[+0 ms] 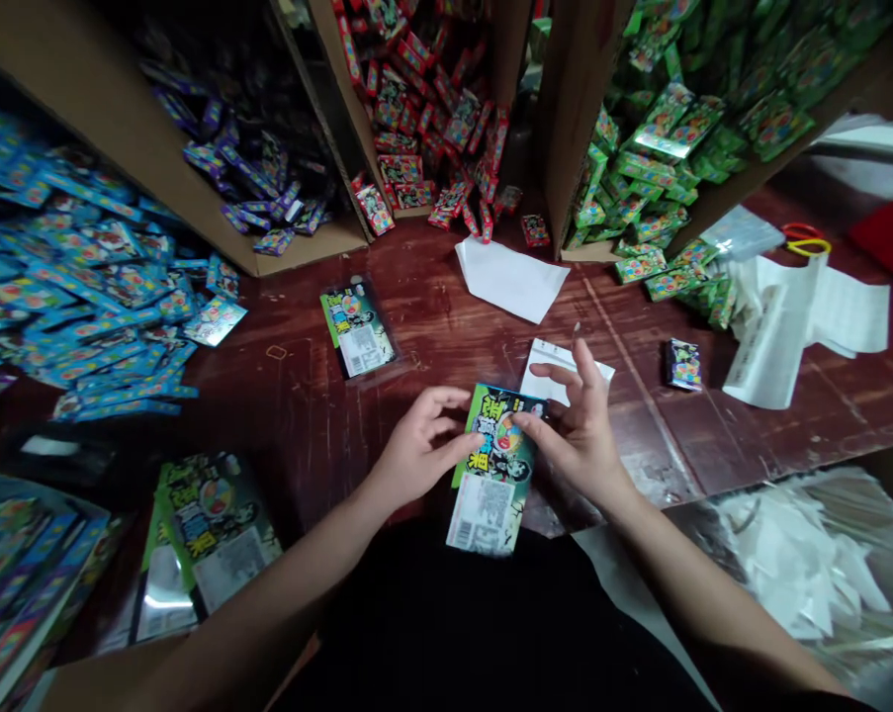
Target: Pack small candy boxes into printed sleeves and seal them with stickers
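Note:
A green and black printed card pack [492, 470] in a clear sleeve lies at the near edge of the dark red table [446, 326]. My left hand [416, 450] pinches the pack's left upper side with thumb and fingers. My right hand [580, 430] holds the upper right corner, its other fingers spread. A white paper slip [546, 366] lies just behind my right hand. Another sleeved pack [357, 326] lies flat further back on the left.
Cardboard boxes at the back hold small packets: purple [253, 188], red [431, 129], green [661, 148]. Blue packets [82, 277] heap on the left. Finished packs [209, 534] stack near left. White papers [794, 326], scissors [806, 239] and a plastic bag [802, 564] are on the right.

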